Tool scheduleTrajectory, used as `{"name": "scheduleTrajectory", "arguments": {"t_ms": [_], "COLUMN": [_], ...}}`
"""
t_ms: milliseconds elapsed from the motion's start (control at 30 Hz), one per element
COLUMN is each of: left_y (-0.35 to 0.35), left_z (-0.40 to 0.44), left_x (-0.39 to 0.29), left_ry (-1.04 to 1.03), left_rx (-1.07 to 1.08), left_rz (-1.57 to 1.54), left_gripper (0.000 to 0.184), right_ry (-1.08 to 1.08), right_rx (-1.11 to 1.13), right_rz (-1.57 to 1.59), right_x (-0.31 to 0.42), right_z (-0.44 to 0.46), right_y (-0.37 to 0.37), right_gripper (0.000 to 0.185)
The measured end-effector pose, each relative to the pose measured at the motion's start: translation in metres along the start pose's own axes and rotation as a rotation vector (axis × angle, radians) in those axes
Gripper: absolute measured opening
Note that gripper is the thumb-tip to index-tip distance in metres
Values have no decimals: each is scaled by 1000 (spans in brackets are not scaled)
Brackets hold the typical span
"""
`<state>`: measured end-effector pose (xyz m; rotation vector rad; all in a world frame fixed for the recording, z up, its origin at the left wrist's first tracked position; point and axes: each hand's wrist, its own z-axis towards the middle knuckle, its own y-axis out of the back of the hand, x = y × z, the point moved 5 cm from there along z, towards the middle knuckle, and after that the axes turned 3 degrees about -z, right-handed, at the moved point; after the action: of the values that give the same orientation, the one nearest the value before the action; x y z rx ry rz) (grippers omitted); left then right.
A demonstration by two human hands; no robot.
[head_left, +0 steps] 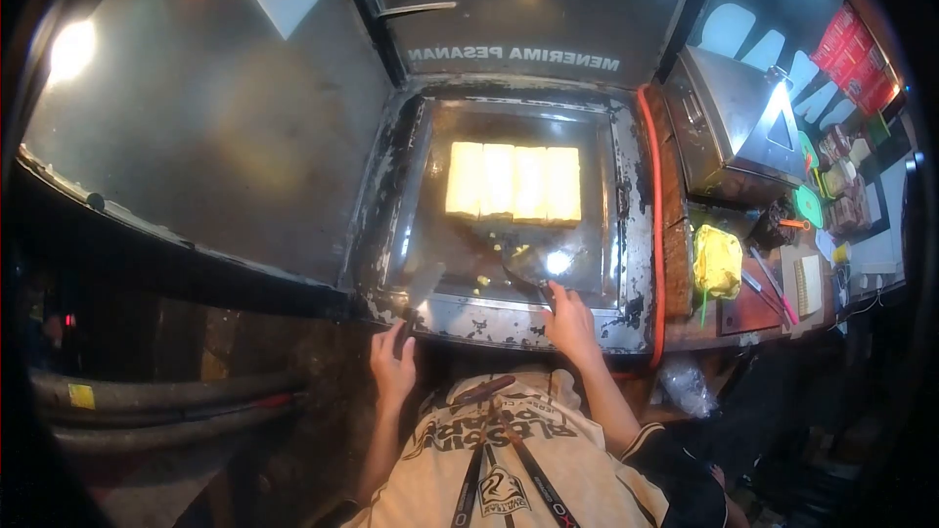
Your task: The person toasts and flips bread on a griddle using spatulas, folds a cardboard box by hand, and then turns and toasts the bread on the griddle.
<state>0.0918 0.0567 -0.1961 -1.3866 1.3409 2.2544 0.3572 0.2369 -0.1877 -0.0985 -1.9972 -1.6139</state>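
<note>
Four pale yellow bread-like slabs lie side by side on a square metal griddle. At the griddle's front left, my left hand is closed round the dark handle of a spatula, whose blade is over the griddle surface. My right hand grips the dark handle of a second tool, its far end down on the griddle below the slabs. Small yellow crumbs are scattered between the two tools. Neither tool touches the slabs.
Dark panels stand behind and left of the griddle. A red-orange hose runs along its right edge. Further right are a metal box, a yellow block, a reddish board with knives, a notebook and several packets.
</note>
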Motion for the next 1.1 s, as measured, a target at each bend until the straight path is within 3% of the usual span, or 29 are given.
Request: {"name": "scheduleTrajectory", "arguments": {"t_ms": [100, 200, 267, 467, 667, 767, 900, 1100], "left_y": [9, 10, 8, -2, -1, -1, 4, 6], "left_z": [-1, -1, 1, 6, 13, 15, 24, 38], "left_x": [13, 20, 23, 43, 53, 60, 58, 60], "left_ry": [121, 420, 437, 457, 399, 429, 455, 437], "left_rx": [-41, -8, 15, 85, 98, 121, 147, 132], "left_rz": [-72, -381, -402, -532, -587, -617, -655, -674], "left_gripper": [30, 32, 32, 31, 29, 27, 24, 22], "right_ry": [18, 55, 88, 113, 255, 255, 90, 311], "right_rx": [23, 152, 221, -119, 203, 94, -128, 102], "right_rz": [-136, -277, -395, -410, -447, -467, -525, -410], "right_x": [18, 52, 60, 72, 140, 137, 110, 156], "right_z": [2, -8, -11, 51, 2, 18, 64, 13], "right_y": [6, 23, 5, -57, -17, -53, -71, -25], "right_gripper": [43, 38, 34, 27, 29, 29, 26, 19]}}
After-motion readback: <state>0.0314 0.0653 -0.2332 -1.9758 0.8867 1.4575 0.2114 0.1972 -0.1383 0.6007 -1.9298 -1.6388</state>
